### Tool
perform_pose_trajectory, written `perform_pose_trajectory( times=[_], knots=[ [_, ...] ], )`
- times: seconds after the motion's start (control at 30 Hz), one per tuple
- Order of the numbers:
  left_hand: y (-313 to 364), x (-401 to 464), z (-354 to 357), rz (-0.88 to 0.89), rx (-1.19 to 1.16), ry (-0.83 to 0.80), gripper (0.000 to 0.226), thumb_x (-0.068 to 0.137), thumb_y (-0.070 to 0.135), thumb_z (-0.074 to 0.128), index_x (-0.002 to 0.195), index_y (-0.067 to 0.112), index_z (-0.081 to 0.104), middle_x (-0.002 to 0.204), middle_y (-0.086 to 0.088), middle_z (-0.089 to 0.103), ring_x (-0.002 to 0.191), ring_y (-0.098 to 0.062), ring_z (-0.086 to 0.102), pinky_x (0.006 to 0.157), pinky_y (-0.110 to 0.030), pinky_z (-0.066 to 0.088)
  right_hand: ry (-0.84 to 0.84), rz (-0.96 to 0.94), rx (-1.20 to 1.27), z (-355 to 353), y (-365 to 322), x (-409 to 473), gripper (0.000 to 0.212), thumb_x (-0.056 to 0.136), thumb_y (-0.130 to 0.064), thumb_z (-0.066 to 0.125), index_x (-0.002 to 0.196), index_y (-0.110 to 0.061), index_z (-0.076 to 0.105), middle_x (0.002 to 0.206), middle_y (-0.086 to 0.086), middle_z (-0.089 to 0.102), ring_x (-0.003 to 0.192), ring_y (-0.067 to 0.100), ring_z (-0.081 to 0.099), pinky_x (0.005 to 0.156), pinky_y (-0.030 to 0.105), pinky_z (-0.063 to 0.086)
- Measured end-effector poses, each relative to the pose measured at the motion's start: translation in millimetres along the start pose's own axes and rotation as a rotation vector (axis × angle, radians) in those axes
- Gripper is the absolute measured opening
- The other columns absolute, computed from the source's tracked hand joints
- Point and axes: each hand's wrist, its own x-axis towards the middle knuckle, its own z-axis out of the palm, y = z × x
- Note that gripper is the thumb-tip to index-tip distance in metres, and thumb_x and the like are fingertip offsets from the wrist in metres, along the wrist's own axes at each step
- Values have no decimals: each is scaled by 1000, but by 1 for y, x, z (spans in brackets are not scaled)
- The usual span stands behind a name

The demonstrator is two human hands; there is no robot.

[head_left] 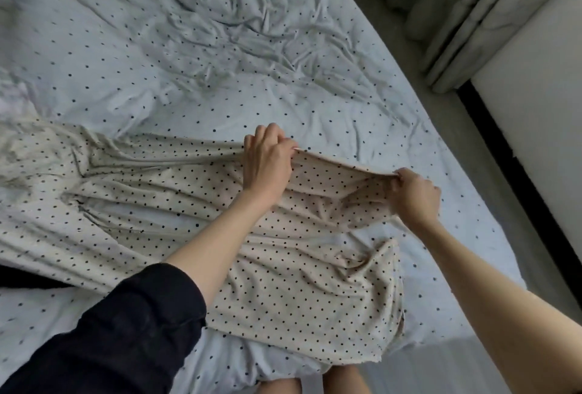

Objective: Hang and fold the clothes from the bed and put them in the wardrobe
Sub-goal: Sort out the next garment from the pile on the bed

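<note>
Soft, dim daylight falls from the curtain side, to the right of and beyond the gripping hands. Shadows in the sheet creases are gentle, without glare. Wide-angle bending curves the edges; the far-left corner looks blurred.

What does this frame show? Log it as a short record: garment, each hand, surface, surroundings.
garment: cream polka-dot garment, spread lengthwise and wrinkled on the bed
left hand: left hand pinches the garment's far edge, lifting it slightly
right hand: right hand grips the same edge further right
surface: pale blue dotted bedsheet, creased
sleeves: dark sleeve on the left arm; right forearm bare
surroundings: curtain and floor beyond the bed's right side
wardrobe: not in view
</note>
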Motion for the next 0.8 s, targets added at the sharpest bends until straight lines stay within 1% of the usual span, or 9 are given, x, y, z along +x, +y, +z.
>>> perform_pose_trajectory(
  times=[0.1, 0.2, 0.27, 0.33, 0.4, 0.47, 0.57, 0.7, 0.8],
  knots=[
    [10, 24, 6, -128, -27, -17, 13, 88, 13, 63, 97, 11, 72, 90, -9, 57, 77, -22, 41, 68, -31, 29, 2, 23, 56, -21, -4, 39, 25, 90, -15, 43, 66, -11, 44, 60, 6, 48, 65, 33, 49, 71, 38, 37],
    [15, 48, 21, -155, 0, -39, 19, 93, 17, 57, 105, 14, 70, 96, -9, 60, 72, -19, 36, 71, -29, 27, 10, 14, 56, -31, -6, 72, 25, 90, -17, 45, 68, -8, 53, 62, 8, 51, 70, 34, 53, 78, 40, 42],
    [18, 68, 32, -161, 19, -49, 20, 95, 18, 54, 107, 14, 70, 99, -8, 62, 73, -21, 45, 76, -30, 29, 29, 16, 13, -34, -5, 97, 23, 90, -18, 45, 72, -9, 57, 67, 11, 56, 71, 34, 52, 81, 39, 42],
    [18, 83, 44, -162, 1, -110, 23, 96, 20, 51, 112, 16, 67, 109, -5, 63, 90, -24, 56, 87, -32, 32, 31, 32, -14, -33, -2, 119, 21, 90, -16, 43, 74, -13, 57, 74, 12, 60, 74, 33, 50, 84, 38, 37],
    [19, 89, 57, -158, -81, -283, 34, 97, 22, 50, 130, 19, 55, 132, -3, 54, 116, -22, 52, 102, -36, 32, -18, 77, -5, -27, -2, 135, 21, 91, -17, 41, 99, -15, 61, 96, 12, 65, 94, 33, 53, 93, 40, 30],
    [19, 80, 68, -160, -96, -480, 49, 96, 22, 49, 143, 21, 36, 147, -2, 38, 134, -21, 36, 111, -39, 26, -102, 86, -23, -16, -7, 138, 36, 94, -21, 44, 130, -16, 47, 126, 12, 56, 120, 32, 43, 101, 46, 24],
    [23, 37, 76, -138, 11, -390, 54, 91, 13, 54, 142, 15, 38, 149, -7, 34, 140, -24, 25, 114, -43, 18, -110, -30, -26, 5, -16, 115, 47, 93, -21, 48, 139, -17, 37, 146, 7, 36, 133, 28, 29, 105, 48, 21],
    [40, -31, 77, -39, 83, -176, 30, 76, 5, 67, 106, 4, 64, 126, -20, 55, 125, -38, 47, 103, -59, 35, -59, -297, -73, 26, -8, 50, 33, 85, -8, 59, 118, -9, 58, 128, 12, 53, 118, 31, 48, 98, 48, 30],
    [48, -70, 76, 39, 126, -255, 26, 66, 18, 82, 82, 10, 64, 103, -11, 62, 105, -29, 58, 90, -51, 47, 24, -440, -164, 32, 17, 0, 24, 64, -2, 77, 85, -6, 66, 93, 12, 64, 84, 31, 63, 79, 47, 46]
  ],
)
